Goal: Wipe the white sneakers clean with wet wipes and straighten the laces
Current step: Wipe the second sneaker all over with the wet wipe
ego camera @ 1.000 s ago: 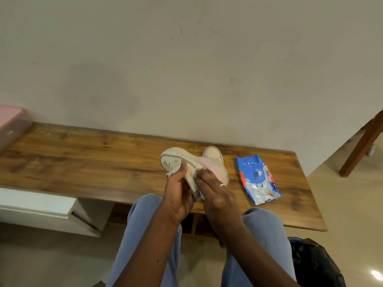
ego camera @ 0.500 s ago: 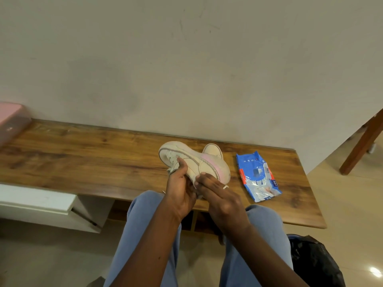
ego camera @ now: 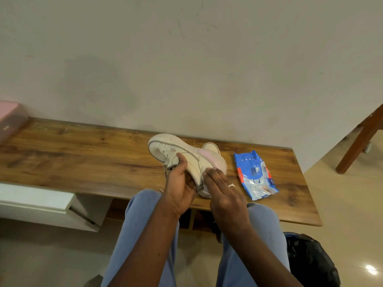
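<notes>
A white sneaker with a pink heel patch is held tilted on its side above the wooden bench. My left hand grips it from below, thumb on the lace area. My right hand lies flat against the sneaker's side near the heel, pressing what looks like a white wet wipe whose edge shows under the palm. The second sneaker stands on the bench just behind, mostly hidden. A blue pack of wet wipes lies on the bench to the right.
A pink-lidded box sits at the bench's far left. A white drawer unit is under the bench on the left. A black bag lies on the floor by my right knee. A wooden table leg stands at right.
The sneaker has been raised a little and turned more onto its side. My right hand has slid back along its side toward the heel, while the left hand keeps its hold.
</notes>
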